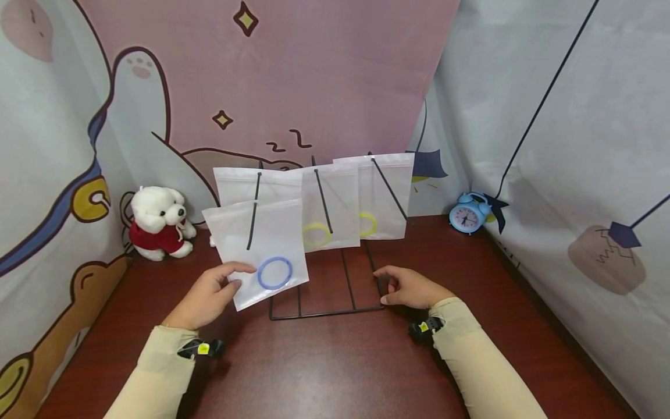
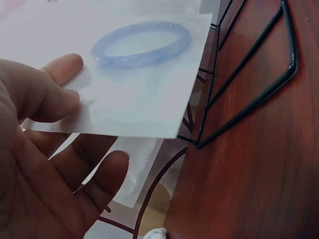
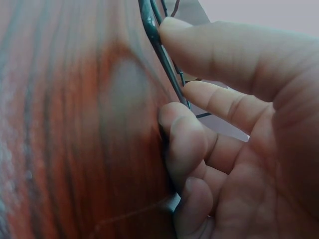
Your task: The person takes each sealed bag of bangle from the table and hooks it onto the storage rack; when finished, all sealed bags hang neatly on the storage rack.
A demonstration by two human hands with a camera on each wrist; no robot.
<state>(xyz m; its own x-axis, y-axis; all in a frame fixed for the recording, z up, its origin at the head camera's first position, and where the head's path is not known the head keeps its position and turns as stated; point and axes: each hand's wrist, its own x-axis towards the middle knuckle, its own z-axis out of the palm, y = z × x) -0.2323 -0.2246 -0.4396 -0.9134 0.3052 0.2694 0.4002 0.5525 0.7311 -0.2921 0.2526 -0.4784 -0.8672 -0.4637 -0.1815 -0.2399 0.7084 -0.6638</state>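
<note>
A white zip bag with a blue ring-shaped bracelet [image 1: 274, 273] in it hangs tilted on the left prong of a black wire rack [image 1: 327, 315]. My left hand [image 1: 206, 294] holds this bag near its lower left edge; in the left wrist view, thumb and forefinger lie over its face and other fingers are behind. Another white bag [image 1: 230, 185] hangs behind it. Bags with yellow rings hang on the middle prong [image 1: 323, 201] and right prong [image 1: 389, 187]. My right hand [image 1: 410, 287] grips the rack's base at its front right corner, thumb and forefinger on the wire.
A white plush dog [image 1: 162, 222] in a red top sits at the back left of the brown table [image 1: 314, 366]. A blue alarm clock [image 1: 467, 214] stands at the back right. Printed cloth walls [image 1: 335, 70] rise behind and on both sides.
</note>
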